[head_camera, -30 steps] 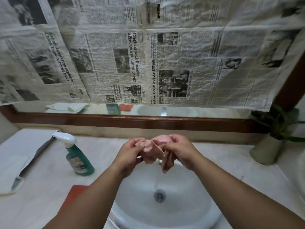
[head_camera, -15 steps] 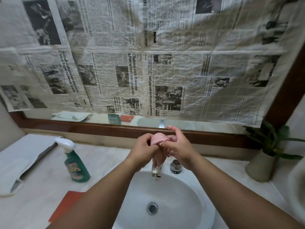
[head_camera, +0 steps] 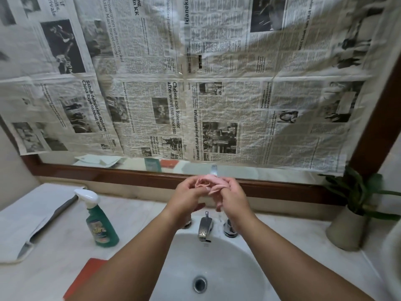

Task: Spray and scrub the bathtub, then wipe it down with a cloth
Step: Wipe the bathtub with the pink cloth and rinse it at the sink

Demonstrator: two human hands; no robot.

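Note:
Both hands meet above the tap, bunched around a small pink cloth [head_camera: 211, 182]. My left hand [head_camera: 188, 196] grips its left side and my right hand [head_camera: 233, 197] grips its right side, with a strip of cloth hanging down between them. Below them is a white round sink [head_camera: 234, 266] with a chrome tap [head_camera: 205, 227] and a drain [head_camera: 200, 283]. A green spray bottle [head_camera: 100, 224] with a white trigger head stands on the counter to the left, apart from my hands.
An orange-red flat item [head_camera: 86, 276] lies on the counter by my left forearm. A folded white cloth [head_camera: 28, 220] lies at the far left. A potted plant [head_camera: 351, 213] stands at the right. Newspaper [head_camera: 195, 94] covers the mirror behind the sink.
My hands have lifted the pink cloth up and away from the basin, to above the tap and close to the mirror frame. The view has tilted upward.

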